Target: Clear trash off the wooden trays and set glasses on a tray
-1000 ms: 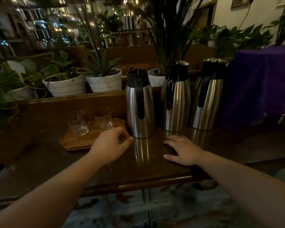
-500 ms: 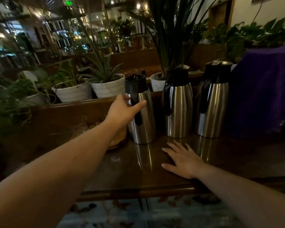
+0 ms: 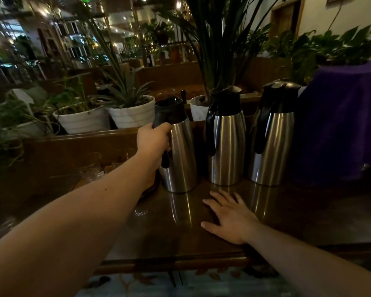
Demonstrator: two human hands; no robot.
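**Left hand on the jug handle, glasses waiting behind the arm**

The left hand (image 3: 153, 142) is closed around the black handle of the nearest steel thermal carafe (image 3: 178, 151), fingers wrapped out of sight on the far side, knuckles toward us. The carafe looks tipped slightly, its base at the table or just off it; I cannot tell which. The right hand (image 3: 229, 217) lies flat and open on the dark polished table (image 3: 298, 221), fingers spread, holding nothing.

Just beyond the left forearm sit the glasses (image 3: 92, 168), small clear tumblers, dim and half hidden, resting on the wooden tray (image 3: 149, 189), of which only a sliver of rim shows past the arm, right beside the carafe's foot. No trash is visible on the tray from here, though most of it is covered.

Two more carafes (image 3: 226, 142) (image 3: 272, 138) stand in a row to the right, then a purple cloth (image 3: 341, 125). White plant pots (image 3: 131, 114) line the ledge behind.

The glasses will likely be light, hard and breakable, and slick too; best taken round the lower wall with thumb and fingers, one at a time, set down softly. The carafe, if full, should be heavy, so the handle is the right hold. Swinging it so close to the tumblers risks a knock.
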